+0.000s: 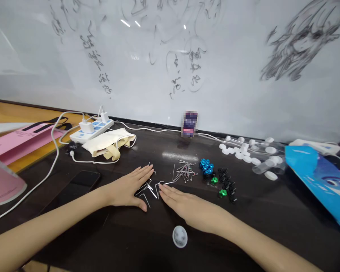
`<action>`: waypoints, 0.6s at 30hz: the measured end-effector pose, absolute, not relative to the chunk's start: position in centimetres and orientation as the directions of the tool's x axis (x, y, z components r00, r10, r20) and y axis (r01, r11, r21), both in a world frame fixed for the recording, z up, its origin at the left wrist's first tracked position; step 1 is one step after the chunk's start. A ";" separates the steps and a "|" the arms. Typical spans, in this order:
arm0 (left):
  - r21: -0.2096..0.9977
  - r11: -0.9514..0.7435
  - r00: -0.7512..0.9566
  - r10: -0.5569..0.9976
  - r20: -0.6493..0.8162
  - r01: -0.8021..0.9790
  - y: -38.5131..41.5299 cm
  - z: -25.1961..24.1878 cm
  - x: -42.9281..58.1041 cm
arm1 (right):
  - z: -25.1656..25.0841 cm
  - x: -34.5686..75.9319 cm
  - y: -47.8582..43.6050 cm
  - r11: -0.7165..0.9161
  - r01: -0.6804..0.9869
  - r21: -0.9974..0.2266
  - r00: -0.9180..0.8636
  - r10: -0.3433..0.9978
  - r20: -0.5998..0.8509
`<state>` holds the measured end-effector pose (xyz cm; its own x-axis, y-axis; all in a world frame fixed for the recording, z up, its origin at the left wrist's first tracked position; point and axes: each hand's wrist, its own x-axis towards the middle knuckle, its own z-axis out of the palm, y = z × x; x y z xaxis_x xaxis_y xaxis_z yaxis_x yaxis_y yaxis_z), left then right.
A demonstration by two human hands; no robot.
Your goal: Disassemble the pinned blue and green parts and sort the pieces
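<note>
My left hand (130, 186) lies flat and open, palm down on the dark table, its fingers pointing away to the right. Small L-shaped metal hex keys (151, 190) lie beside and partly beneath it. My right hand (188, 206) is also flat, fingers stretched out close together, with its fingertips at another few L-shaped keys. Just beyond is a loose heap of thin metal rods (184, 170), some with small coloured ends. To its right sit a cluster of blue metallic pieces (206, 167), two green ones (214, 180) and several small black pieces (227, 183). A round, whitish translucent disc (180, 237) rests nearer me.
Clear tubes with white caps (243, 149) and a blue bag (314, 177) are at the right. Leftward are a black phone (79, 183), a cream cloth pouch (109, 141), a power strip (92, 131) with cables and a pink bag (25, 141). Another phone (189, 123) leans against the whiteboard (147, 83).
</note>
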<state>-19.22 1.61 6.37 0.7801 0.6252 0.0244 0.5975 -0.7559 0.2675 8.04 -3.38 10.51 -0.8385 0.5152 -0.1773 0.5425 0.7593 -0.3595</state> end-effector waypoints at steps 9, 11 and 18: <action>0.365 -0.564 0.568 0.816 0.110 0.740 0.9 6.0 -19.2 | 10.3 5.1 -1.2 0.741 0.468 -0.481 -0.845 0.534 0.001; 0.402 -0.520 0.512 0.848 0.137 0.754 1.2 6.2 -19.8 | 11.1 6.2 -1.5 0.702 0.509 -0.498 -0.772 0.628 0.096; 0.261 -0.618 0.608 0.784 0.127 0.742 2.8 5.7 -18.5 | 12.3 10.8 -5.8 0.387 0.651 -0.653 -0.606 0.783 -0.141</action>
